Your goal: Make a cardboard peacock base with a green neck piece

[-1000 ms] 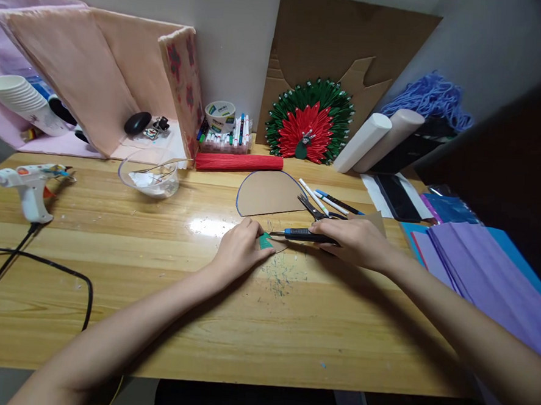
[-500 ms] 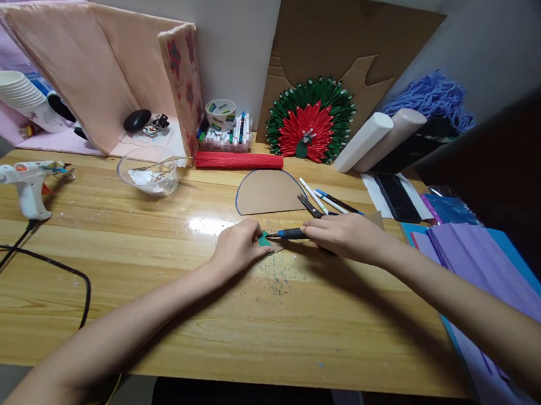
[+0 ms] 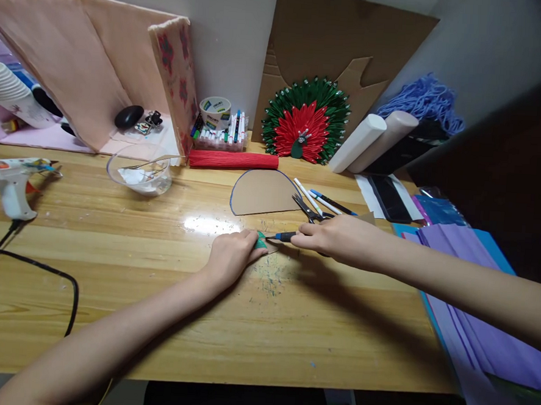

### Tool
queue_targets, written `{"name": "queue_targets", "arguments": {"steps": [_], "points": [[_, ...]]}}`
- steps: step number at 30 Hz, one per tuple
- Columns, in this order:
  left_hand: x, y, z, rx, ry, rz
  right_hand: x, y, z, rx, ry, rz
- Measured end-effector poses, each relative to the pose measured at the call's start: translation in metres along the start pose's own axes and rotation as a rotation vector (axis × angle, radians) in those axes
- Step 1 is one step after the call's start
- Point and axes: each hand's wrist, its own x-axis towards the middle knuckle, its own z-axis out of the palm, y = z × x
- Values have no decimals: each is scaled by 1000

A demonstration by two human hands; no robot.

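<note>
My left hand [image 3: 230,254] is closed, pressing a small green piece [image 3: 261,243] down on a scrap of cardboard [image 3: 271,248] on the wooden table [image 3: 154,305]. My right hand [image 3: 337,238] grips a craft knife [image 3: 281,235] with a blue and black handle; its tip points left at the green piece. A half-round cardboard cutout [image 3: 261,192] edged in blue lies just behind both hands. Green specks and scratch marks [image 3: 270,279] dot the table in front of the piece.
Scissors [image 3: 307,208] and pens [image 3: 325,201] lie behind my right hand. A glue gun [image 3: 10,177] with its black cord [image 3: 41,268] is at the left, a clear bowl [image 3: 139,171] behind. Purple and blue sheets [image 3: 467,275] cover the right edge. A red-green paper fan [image 3: 305,119] leans on the cardboard.
My right hand has slid left along the knife, covering more of its handle, and the blade tip has come closer to the green piece. The view has shifted slightly.
</note>
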Motion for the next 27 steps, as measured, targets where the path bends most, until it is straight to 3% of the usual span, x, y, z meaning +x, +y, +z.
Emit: {"name": "queue_targets", "arguments": {"steps": [12,27], "points": [[0,-3,-1,-79,-31,-8,-16,2,12,-64,121,46],[0,-2,-2,-151,-64,-45,-7,5,18,-11,101,20]]}}
